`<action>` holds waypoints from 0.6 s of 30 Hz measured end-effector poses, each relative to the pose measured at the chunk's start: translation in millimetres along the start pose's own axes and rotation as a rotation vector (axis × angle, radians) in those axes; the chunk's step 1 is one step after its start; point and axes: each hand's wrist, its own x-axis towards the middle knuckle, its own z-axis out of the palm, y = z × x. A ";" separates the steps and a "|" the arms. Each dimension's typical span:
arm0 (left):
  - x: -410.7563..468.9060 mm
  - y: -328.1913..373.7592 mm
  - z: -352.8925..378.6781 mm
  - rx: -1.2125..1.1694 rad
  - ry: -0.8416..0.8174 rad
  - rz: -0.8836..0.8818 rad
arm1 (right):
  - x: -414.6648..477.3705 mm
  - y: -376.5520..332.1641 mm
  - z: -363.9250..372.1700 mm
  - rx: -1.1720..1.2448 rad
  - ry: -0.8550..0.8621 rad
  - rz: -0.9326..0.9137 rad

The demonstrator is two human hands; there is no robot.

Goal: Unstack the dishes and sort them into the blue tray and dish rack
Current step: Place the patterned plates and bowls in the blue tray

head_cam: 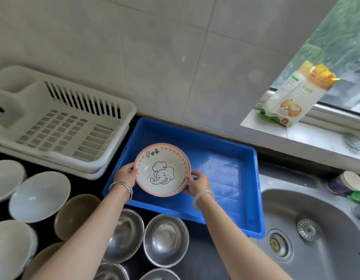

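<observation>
A bowl with an elephant picture is held by its rim between the left hand and right hand, over the blue tray.

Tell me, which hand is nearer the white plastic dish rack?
Left. The left hand grips the pink-rimmed elephant bowl just beside the dish rack; the right hand grips the bowl's opposite rim, farther away.

The round, pink-rimmed bowl with an elephant drawing looks glazed and glossy. The rectangular blue tray is smooth, shiny plastic; the white slotted dish rack matt plastic. Round steel bowls and the steel sink gleam.
</observation>
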 end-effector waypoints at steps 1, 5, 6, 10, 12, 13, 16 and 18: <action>1.9 0.0 -1.7 -0.064 -0.014 -0.029 | 0.3 1.2 2.8 0.037 -0.005 0.008; 2.7 -0.3 -2.7 -0.263 -0.103 -0.211 | -3.7 4.5 12.5 0.225 -0.058 0.087; 1.7 -1.2 -1.7 -0.309 -0.116 -0.245 | -3.7 4.2 15.9 0.246 -0.054 0.089; 0.7 -1.5 2.0 -0.484 -0.138 -0.313 | 0.3 -6.2 33.1 0.320 -0.030 0.095; 2.3 0.7 2.5 -0.526 -0.151 -0.311 | 3.8 -13.9 40.8 0.353 -0.022 0.114; 3.7 2.1 2.9 -0.533 -0.153 -0.302 | 5.9 -16.7 44.2 0.358 -0.017 0.119; 7.4 4.9 6.2 -0.552 -0.135 -0.268 | 12.6 -22.8 49.7 0.360 0.001 0.124; 7.5 5.7 10.6 -0.550 -0.095 -0.241 | 16.3 -24.9 50.1 0.374 0.010 0.130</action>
